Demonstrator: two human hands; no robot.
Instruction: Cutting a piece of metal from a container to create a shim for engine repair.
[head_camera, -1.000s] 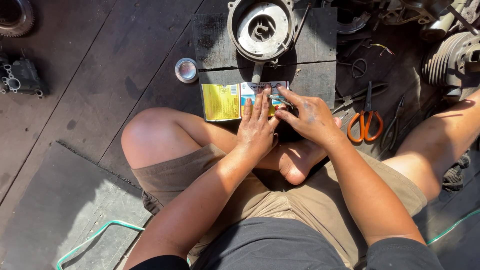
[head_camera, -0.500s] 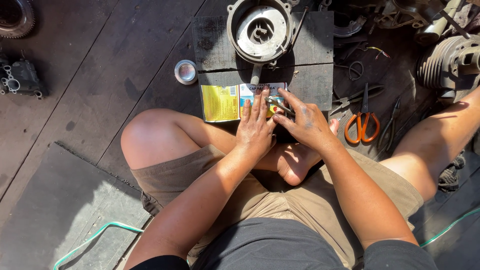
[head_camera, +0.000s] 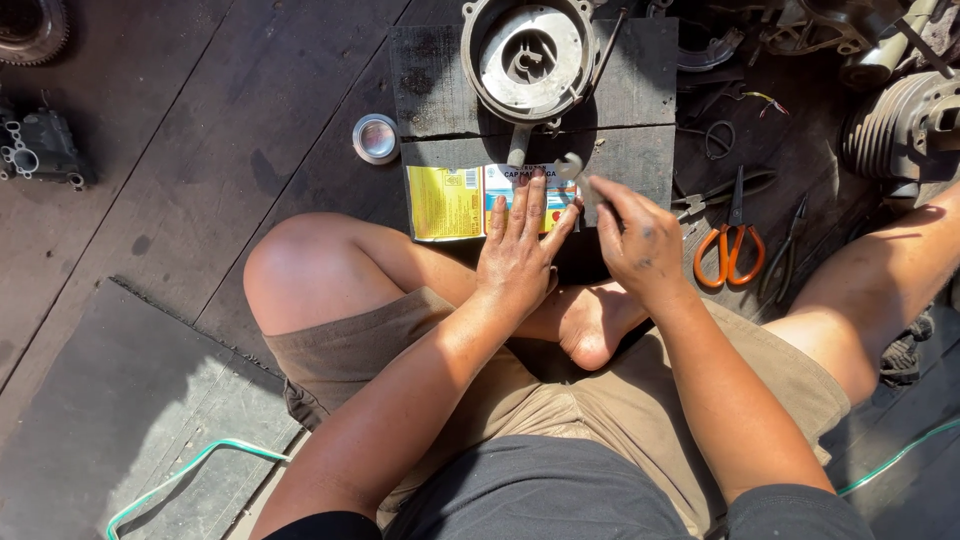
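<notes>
dark plank floor of a sunlit workshop. left hand (head_camera: 518, 250) spread flat, fingers released, pinning a flattened yellow-and-blue carton (head_camera: 470, 202); right hand (head_camera: 632, 238) pinching a small metal wrench (head_camera: 573, 172) at its edge. round engine cover (head_camera: 528, 57) beyond, orange-handled scissors (head_camera: 733, 240) alongside; work apparently just begun.

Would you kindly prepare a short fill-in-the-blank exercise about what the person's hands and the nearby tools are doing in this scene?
1. The left hand presses flat on a printed sheet coloured blue and ____.
2. The right hand holds a small metal ____ at the sheet's edge.
3. The scissors on the floor have handles coloured ____.
4. The round metal housing rests on a dark wooden ____.

Missing words: yellow; wrench; orange; board
</notes>
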